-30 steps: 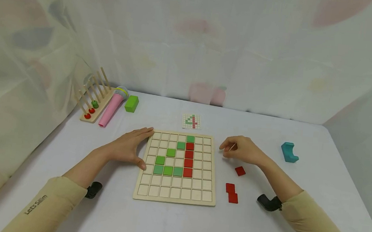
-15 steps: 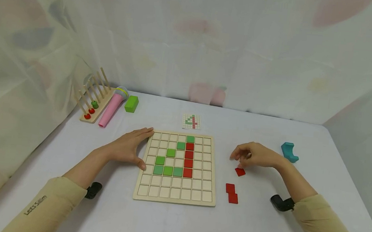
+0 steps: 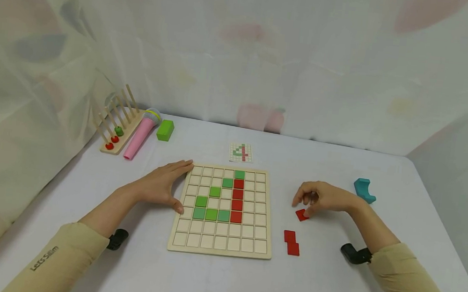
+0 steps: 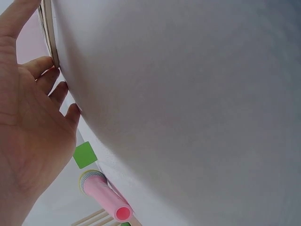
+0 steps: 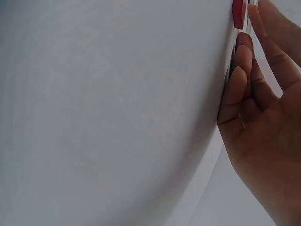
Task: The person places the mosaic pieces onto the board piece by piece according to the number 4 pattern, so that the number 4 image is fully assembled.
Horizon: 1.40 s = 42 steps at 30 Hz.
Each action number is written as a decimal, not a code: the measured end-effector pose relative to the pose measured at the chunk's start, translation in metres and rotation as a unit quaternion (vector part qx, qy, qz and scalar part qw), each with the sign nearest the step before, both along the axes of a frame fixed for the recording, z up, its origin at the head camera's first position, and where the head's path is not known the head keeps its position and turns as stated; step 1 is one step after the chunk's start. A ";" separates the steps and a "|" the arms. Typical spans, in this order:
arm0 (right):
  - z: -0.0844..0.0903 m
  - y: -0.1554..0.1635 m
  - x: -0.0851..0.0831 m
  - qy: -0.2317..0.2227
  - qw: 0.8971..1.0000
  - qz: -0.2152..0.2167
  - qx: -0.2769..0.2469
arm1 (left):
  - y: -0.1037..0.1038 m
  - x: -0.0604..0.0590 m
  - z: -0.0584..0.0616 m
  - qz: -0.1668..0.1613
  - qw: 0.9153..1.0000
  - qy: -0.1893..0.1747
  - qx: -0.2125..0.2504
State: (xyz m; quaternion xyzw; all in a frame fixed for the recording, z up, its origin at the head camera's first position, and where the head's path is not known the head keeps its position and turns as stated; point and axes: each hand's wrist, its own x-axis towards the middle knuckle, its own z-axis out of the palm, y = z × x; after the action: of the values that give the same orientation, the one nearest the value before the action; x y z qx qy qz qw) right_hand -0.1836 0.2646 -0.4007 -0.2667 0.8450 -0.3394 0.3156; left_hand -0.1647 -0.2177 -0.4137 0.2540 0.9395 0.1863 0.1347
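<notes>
A wooden grid board point(image 3: 220, 245) lies in the middle of the table, with green and red tiles set in it in the shape of a 4. My left hand point(image 3: 166, 186) rests flat on the table, fingers straight against the board's left edge point(image 4: 47, 23). Right of the board my right hand point(image 3: 305, 204) curls down over a single red tile point(image 3: 300, 215), thumb and fingertips pinching it where it lies on the table. The right wrist view shows that red tile point(image 5: 238, 13) at my fingertips point(image 5: 244, 47). Two more red tiles point(image 3: 291, 243) lie nearer me.
A small pattern card point(image 3: 241, 153) lies behind the board. A teal block point(image 3: 364, 190) sits at the right. At the back left are a green block point(image 3: 165, 130), a pink toy microphone point(image 3: 142, 133) and a wooden peg rack point(image 3: 117, 127). Curtains enclose the table.
My right hand has moved right and toward me from beside the board, and has come down on the single red tile. The left hand and board have not moved.
</notes>
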 end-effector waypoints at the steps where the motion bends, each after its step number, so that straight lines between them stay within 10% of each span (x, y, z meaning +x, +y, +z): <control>1: 0.000 0.000 0.000 -0.003 1.000 0.002 -0.002 | 0.000 0.000 0.000 0.000 1.000 0.000 0.000; 42: 0.006 -0.011 0.007 0.063 0.997 -0.007 0.032 | 0.000 0.001 0.002 0.001 1.000 -0.007 0.006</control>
State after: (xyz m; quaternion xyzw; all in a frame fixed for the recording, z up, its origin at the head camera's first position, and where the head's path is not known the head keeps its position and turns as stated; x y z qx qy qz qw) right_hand -0.1764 0.2540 -0.3946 -0.2717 0.8753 -0.2972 0.2676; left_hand -0.1635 -0.2181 -0.4119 0.2526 0.9376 0.1935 0.1399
